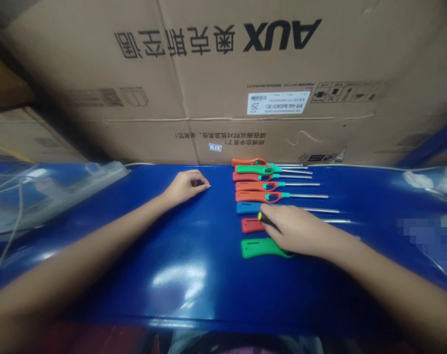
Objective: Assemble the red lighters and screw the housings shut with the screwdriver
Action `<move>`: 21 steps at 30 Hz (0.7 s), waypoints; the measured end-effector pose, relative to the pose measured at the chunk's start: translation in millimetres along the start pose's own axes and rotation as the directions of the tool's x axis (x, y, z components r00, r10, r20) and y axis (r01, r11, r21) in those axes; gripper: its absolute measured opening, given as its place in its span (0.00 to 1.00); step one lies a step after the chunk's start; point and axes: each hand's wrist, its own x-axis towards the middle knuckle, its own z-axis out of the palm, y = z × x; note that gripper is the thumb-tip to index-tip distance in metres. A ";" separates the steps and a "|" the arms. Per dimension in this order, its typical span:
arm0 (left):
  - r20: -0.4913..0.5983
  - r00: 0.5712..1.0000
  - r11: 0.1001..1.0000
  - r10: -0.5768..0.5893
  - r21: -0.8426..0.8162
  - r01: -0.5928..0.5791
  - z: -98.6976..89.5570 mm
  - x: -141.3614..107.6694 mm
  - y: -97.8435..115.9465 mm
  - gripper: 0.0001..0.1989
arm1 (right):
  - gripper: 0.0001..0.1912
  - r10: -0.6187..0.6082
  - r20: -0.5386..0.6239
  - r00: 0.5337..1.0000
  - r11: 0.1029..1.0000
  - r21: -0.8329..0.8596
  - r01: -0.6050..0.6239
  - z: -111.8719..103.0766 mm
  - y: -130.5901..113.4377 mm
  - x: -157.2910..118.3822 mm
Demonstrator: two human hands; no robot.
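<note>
My right hand [295,228] is closed around a black handle with a yellow end [263,218], which looks like a screwdriver's; the rest of it is hidden in the hand. It is over the near part of a row of long-nosed lighters, partly covering a blue lighter [247,208], a red lighter [251,225] and a green lighter [262,248]. Farther back lie orange lighters [251,196] and a red one, with another green lighter [251,169] resting on top. Left of the row, my left hand [188,187] has curled fingers near the blue surface; whatever they may hold is hidden.
The blue tabletop [135,275] carries the lighters, their metal tubes pointing right. A large cardboard box [209,73] stands along the back. Clear plastic packaging [79,191] lies at left, and whitish plastic [418,181] at right. A blue post [430,137] slants at the back right.
</note>
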 end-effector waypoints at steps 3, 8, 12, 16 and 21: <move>-0.016 0.999 1.000 -0.029 0.008 0.029 -1.2 -2.0 -0.3 0.11 | 0.08 -0.004 -0.006 1.000 1.000 -0.006 0.004 1.2 0.5 0.6; -0.110 0.990 0.996 -0.088 0.011 0.089 1.4 -2.3 5.4 0.12 | 0.07 0.003 -0.020 1.000 1.000 -0.029 -0.004 2.8 1.2 1.6; -0.150 0.987 0.998 -0.064 0.002 0.066 9.2 -5.1 29.6 0.12 | 0.08 -0.008 -0.023 1.000 1.000 -0.020 0.007 2.0 0.4 2.0; -0.008 0.996 0.995 0.090 -0.047 -0.090 23.4 -12.2 67.7 0.09 | 0.08 -0.006 -0.033 0.999 1.000 -0.023 0.005 1.1 -0.1 1.9; 0.125 0.972 0.975 0.197 -0.126 -0.181 45.3 -16.8 96.1 0.13 | 0.07 -0.025 -0.032 0.999 0.999 -0.034 0.024 2.9 0.7 0.1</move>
